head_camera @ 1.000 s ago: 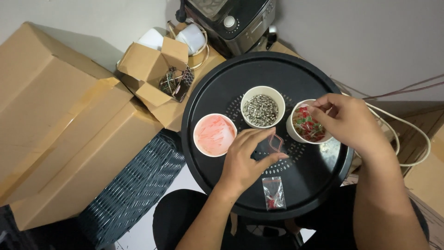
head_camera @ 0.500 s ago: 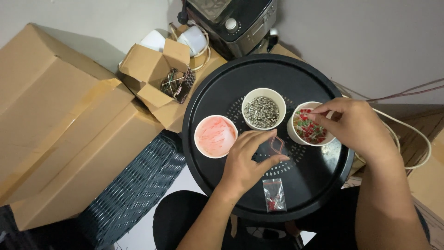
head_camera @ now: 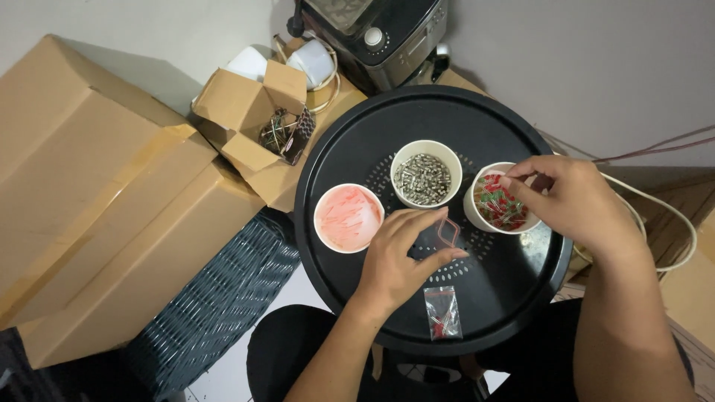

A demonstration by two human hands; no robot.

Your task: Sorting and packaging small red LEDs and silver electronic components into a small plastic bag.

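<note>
Left hand (head_camera: 398, 257) pinches a small clear zip bag (head_camera: 447, 231), mouth held open, over the round black tray (head_camera: 372, 138). Right hand (head_camera: 570, 197) hovers over the white cup of red and green parts (head_camera: 500, 201), fingertips (head_camera: 509, 181) pinched together at its rim, probably on a tiny part; too small to tell. Cup of metal parts (head_camera: 425, 173) and cup of pinkish bags (head_camera: 348, 217) sit alongside. A filled bag (head_camera: 442, 312) lies near the tray's front edge. Open cardboard box (head_camera: 253, 123) sits left of the tray.
</note>
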